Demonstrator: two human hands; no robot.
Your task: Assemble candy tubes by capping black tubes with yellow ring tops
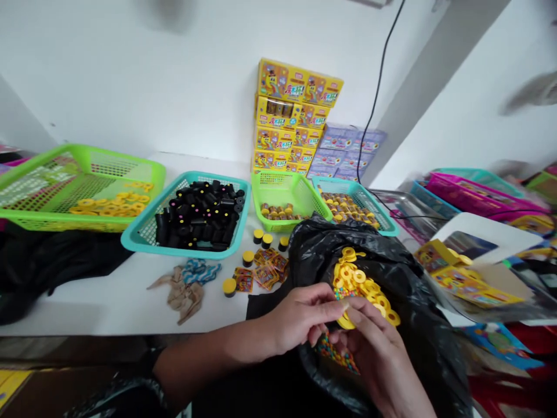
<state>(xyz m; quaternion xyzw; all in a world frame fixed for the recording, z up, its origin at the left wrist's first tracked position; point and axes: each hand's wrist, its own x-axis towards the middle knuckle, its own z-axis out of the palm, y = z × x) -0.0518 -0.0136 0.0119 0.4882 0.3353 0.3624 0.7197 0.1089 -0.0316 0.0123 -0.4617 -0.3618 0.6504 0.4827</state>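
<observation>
Both my hands meet over a black plastic bag (pixel 404 278) at the table's near edge. My left hand (pixel 300 319) is closed, pinching a yellow ring (pixel 347 321) at its top. My right hand (pixel 378 354) comes up from below, its fingers closed on the same ring. Inside the bag lies a heap of yellow rings (pixel 363 281) and a strip of small multicoloured beads (pixel 337 354) under my hands.
Behind stand a green basket (pixel 26 215) with yellow rings, a teal basket (pixel 134 235) of black cylinders, and two small baskets (pixel 265 217) of brown pieces. Loose yellow-topped caps (pixel 248 257), small packets (pixel 265 273) and gloves (pixel 185 290) lie on the white table. Yellow boxes (pixel 296 116) are stacked at the wall.
</observation>
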